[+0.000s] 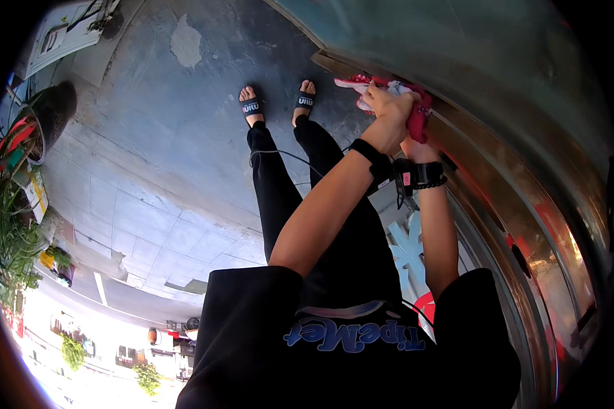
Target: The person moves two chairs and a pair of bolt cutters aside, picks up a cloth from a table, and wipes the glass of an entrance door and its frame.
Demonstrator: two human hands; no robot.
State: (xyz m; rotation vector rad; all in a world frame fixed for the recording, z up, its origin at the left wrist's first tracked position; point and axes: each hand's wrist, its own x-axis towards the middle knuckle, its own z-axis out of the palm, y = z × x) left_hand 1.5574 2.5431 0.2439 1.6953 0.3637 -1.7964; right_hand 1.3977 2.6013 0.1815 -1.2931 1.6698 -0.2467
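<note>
A crumpled red cloth (418,120) with white patterned parts is bunched at my hands, close to the lower frame of a glass panel (440,46). My left hand (389,107) grips it from above, with the fingers curled over the white part. Below and partly behind it is my right hand (414,147), its fingers covered by the cloth and my left hand, so its grip is not visible. Each wrist wears a black strap; a small black box (403,176) sits at the right one.
Shiny metal framing (496,194) runs along my right side. A thin cable (286,152) crosses before my legs. My feet, in black slides (251,106), stand on worn concrete (148,102). Potted plants (15,245), a dark planter (56,117) and a white cabinet (61,38) line the left.
</note>
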